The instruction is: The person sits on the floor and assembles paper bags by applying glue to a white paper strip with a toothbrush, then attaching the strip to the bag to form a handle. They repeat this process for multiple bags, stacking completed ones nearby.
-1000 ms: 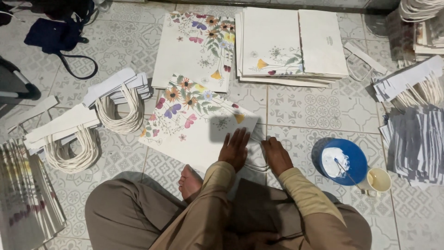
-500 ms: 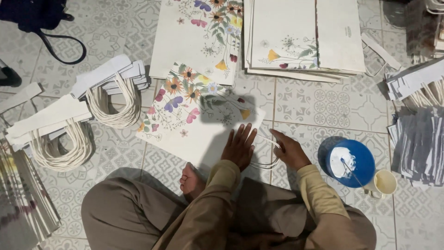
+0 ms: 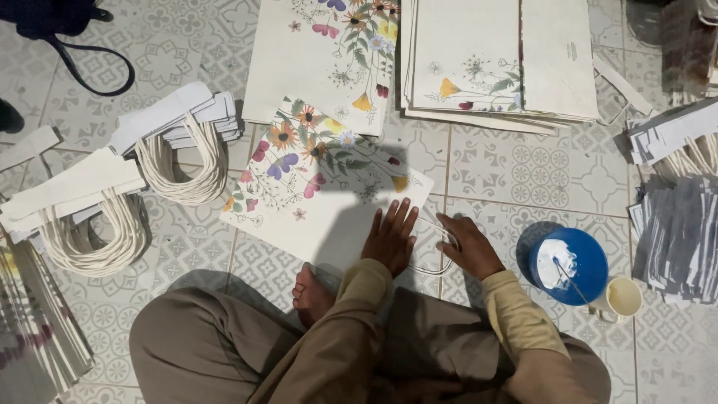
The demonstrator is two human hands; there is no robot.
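I sit cross-legged on a tiled floor. A flat white paper bag with a flower print (image 3: 318,176) lies in front of me. My left hand (image 3: 392,238) presses flat, fingers spread, on its near right corner. My right hand (image 3: 468,245) rests just right of that corner, fingers curled over a white rope handle loop (image 3: 434,263) that sticks out from the bag's edge.
A blue dish of white glue (image 3: 568,265) with a brush and a small cup (image 3: 621,298) stand at my right. Bundles of rope handles on card strips (image 3: 176,146) lie left. Stacks of printed bags (image 3: 493,60) lie ahead, grey strips (image 3: 680,239) far right.
The view has shifted a little. My left hand has spread flatter on the bag's corner and my right hand has stayed on the rope loop.
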